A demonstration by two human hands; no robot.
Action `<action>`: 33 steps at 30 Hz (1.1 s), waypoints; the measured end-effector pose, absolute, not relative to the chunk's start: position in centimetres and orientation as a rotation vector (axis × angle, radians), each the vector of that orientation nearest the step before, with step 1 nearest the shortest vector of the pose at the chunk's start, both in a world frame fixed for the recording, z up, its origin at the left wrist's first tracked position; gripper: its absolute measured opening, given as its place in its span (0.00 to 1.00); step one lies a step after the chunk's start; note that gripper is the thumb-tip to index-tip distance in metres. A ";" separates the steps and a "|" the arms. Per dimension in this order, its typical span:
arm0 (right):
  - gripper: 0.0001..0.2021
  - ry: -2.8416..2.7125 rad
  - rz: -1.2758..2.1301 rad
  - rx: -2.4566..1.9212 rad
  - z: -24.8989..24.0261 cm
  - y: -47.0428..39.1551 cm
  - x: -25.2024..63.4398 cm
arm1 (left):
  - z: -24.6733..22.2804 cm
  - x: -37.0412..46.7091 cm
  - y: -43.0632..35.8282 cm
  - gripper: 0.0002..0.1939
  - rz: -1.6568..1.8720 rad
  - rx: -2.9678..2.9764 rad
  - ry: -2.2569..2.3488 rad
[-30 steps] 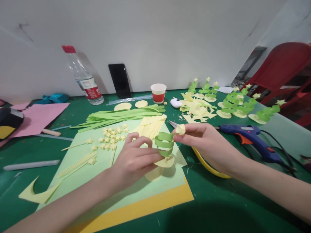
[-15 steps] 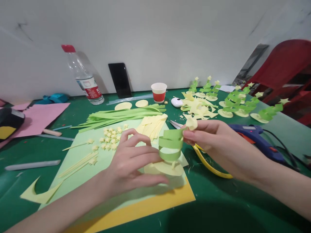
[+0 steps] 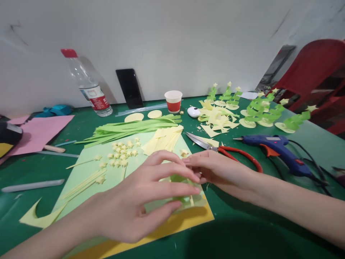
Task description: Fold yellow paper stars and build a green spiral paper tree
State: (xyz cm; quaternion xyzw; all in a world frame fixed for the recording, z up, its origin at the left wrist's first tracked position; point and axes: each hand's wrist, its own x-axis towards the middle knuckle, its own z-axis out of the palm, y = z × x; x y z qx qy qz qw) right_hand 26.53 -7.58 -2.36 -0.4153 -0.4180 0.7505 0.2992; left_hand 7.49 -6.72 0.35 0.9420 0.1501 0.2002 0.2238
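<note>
My left hand (image 3: 144, 196) is stretched with fingers apart in front of a green paper spiral (image 3: 176, 178), covering much of it. The spiral stands on a round pale-yellow paper base (image 3: 198, 202). At its right side my right hand (image 3: 219, 169) is closed, thumb and fingers pinched at the top of the spiral; the exact grip is partly hidden behind the left fingertips. A small pale-yellow paper star (image 3: 184, 153) shows just above the right fingertips. Beneath lies a light green sheet (image 3: 90, 163) on a yellow one (image 3: 161, 233).
Red-handled scissors (image 3: 239, 151) and a blue glue gun (image 3: 280, 147) lie right. Folded stars (image 3: 122, 153), green strips (image 3: 129, 129) and yellow strips (image 3: 161, 140) lie left and ahead. Finished spirals (image 3: 250, 111), a paper cup (image 3: 173, 102), a bottle (image 3: 93, 90) and a phone (image 3: 129, 88) stand behind.
My right hand has moved left and down with the spiral's top, uncovering the scissors and glue gun. My left hand has come over the front of the spiral, which sits lower.
</note>
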 end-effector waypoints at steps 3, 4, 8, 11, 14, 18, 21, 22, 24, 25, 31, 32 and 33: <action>0.12 -1.105 2.035 -1.114 -2.4 -7.9 26.3 | 0.5 7.7 -7.1 0.16 0.466 2.541 0.417; 0.12 -1.101 2.053 -1.108 -2.4 -7.9 26.2 | 0.5 7.8 -7.1 0.16 0.459 2.532 0.418; 0.10 -1.074 2.113 -1.082 -2.5 -8.0 25.7 | 0.2 8.2 -6.8 0.12 0.462 2.522 0.401; 0.10 -1.036 2.140 -1.082 -2.6 -8.2 25.5 | 0.1 8.3 -6.7 0.11 0.443 2.542 0.341; 0.09 -0.994 2.160 -1.087 -2.9 -8.4 25.4 | -0.1 8.3 -6.9 0.12 0.465 2.541 0.302; 0.05 -0.943 2.190 -1.069 -3.0 -8.6 25.2 | -0.7 8.1 -7.0 0.07 0.553 2.490 0.337; 0.03 -0.937 2.215 -1.042 -2.9 -8.6 25.0 | -1.1 8.1 -6.9 0.04 0.621 2.419 0.342; 0.04 -0.945 2.217 -1.041 -2.8 -8.7 25.0 | -1.2 8.1 -6.9 0.03 0.641 2.396 0.341; 0.05 -0.975 2.206 -1.057 -2.6 -8.7 25.0 | -1.4 8.1 -6.9 0.02 0.676 2.365 0.346; 0.05 -0.997 2.197 -1.071 -2.4 -8.7 25.1 | -1.4 8.1 -7.0 0.02 0.694 2.356 0.353; 0.05 -1.246 2.125 -1.202 -1.5 -8.7 25.5 | -1.6 8.0 -7.1 0.02 0.796 2.272 0.401; 0.06 -1.308 2.076 -1.249 -1.4 -8.7 25.6 | -1.7 8.0 -7.1 0.02 0.800 2.248 0.405; 0.08 -1.376 2.001 -1.300 -1.4 -8.7 25.8 | -1.7 7.9 -7.1 0.03 0.802 2.219 0.410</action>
